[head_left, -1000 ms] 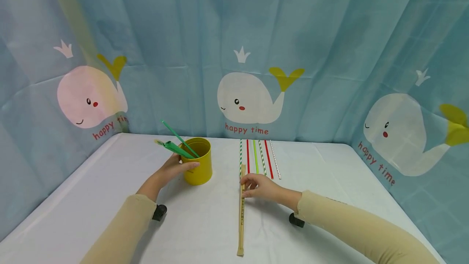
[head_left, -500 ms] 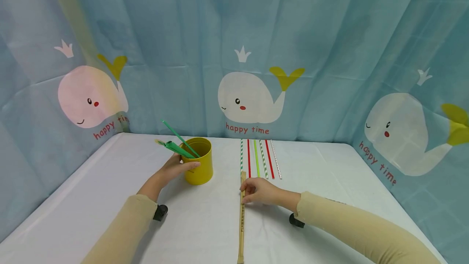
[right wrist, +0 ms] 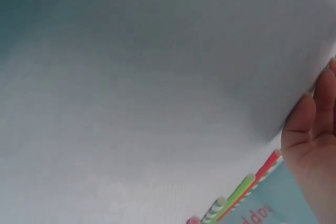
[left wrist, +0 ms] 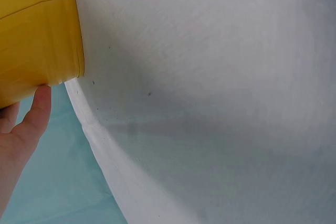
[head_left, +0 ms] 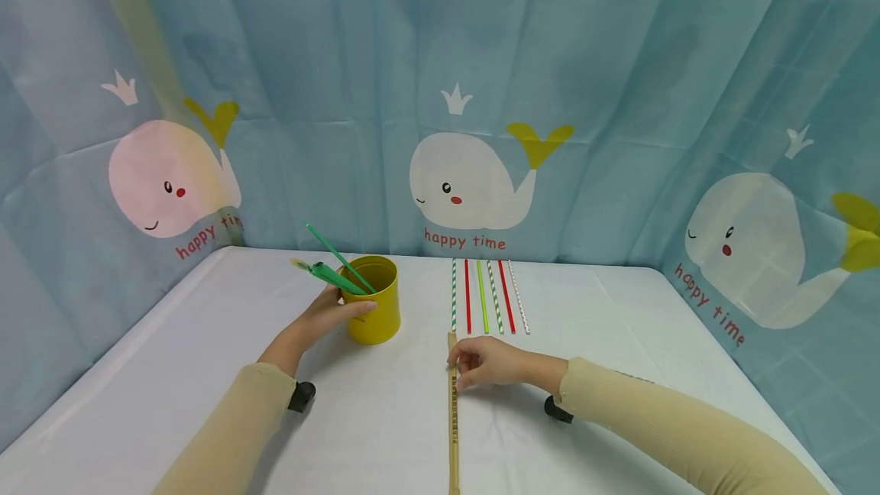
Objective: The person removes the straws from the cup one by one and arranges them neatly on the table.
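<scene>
In the head view my left hand (head_left: 334, 315) holds a yellow bucket (head_left: 380, 319), its thumb across the front and its other fingers mostly hidden. Green sticks (head_left: 337, 279) lean out of the bucket to the left. My right hand (head_left: 491, 362) pinches a long, narrow tan paper strip (head_left: 454, 422) with dark lettering, flat on the white cloth. The strip's far end meets the near end of a green-and-white striped straw (head_left: 454, 296). In the left wrist view, fingertips (left wrist: 43, 95) press the bucket's side.
Right of the striped straw lie several more in a row: a red straw (head_left: 467, 296), a lime straw (head_left: 482, 296), a second striped straw (head_left: 495, 296), another red straw (head_left: 506, 296) and a pale patterned straw (head_left: 519, 296). A blue curtain (head_left: 330, 98) hangs behind the white table (head_left: 619, 327).
My right hand has slid the tan strip toward the front edge, and its far end has come off the striped straw. The left hand and bucket have stayed put.
</scene>
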Tool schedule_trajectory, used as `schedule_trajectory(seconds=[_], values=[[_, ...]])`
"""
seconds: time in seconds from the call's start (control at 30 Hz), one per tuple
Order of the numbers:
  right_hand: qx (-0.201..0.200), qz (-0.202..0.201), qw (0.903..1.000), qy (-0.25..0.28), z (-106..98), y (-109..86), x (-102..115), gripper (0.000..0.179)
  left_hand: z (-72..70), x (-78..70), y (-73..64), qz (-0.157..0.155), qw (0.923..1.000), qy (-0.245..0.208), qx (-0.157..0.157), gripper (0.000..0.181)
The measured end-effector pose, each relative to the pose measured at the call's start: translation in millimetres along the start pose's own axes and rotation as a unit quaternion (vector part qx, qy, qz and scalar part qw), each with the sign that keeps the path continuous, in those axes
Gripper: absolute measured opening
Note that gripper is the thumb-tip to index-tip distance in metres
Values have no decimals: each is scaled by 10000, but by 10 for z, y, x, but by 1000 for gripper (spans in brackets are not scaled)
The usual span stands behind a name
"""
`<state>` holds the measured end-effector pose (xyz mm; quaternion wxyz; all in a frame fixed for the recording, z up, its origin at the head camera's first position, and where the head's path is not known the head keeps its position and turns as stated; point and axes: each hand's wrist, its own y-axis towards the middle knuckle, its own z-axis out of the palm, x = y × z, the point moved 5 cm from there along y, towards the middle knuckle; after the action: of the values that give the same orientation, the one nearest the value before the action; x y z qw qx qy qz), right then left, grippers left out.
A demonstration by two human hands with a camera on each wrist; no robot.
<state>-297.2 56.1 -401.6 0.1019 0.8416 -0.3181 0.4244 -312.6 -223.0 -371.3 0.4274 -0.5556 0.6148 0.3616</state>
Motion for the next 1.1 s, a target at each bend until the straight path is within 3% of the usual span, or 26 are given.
schedule_trajectory(seconds=[0.3, 0.57, 0.77, 1.1], values=[[108, 313, 9914, -1263, 24, -32, -4, 61, 6, -32, -10, 66, 10000, 0, 32, 74], [214, 497, 9801, -1912, 70, -12, 19, 75, 5, -31, -23, 54, 10000, 59, 21, 72], [266, 539, 9816, -1811, 73, -15, 12, 75, 8, -14, -16, 47, 9999, 97, 21, 72], [207, 398, 9951, -879, -72, 61, 105, 63, 1, 6, 2, 72, 9999, 104, 11, 72]])
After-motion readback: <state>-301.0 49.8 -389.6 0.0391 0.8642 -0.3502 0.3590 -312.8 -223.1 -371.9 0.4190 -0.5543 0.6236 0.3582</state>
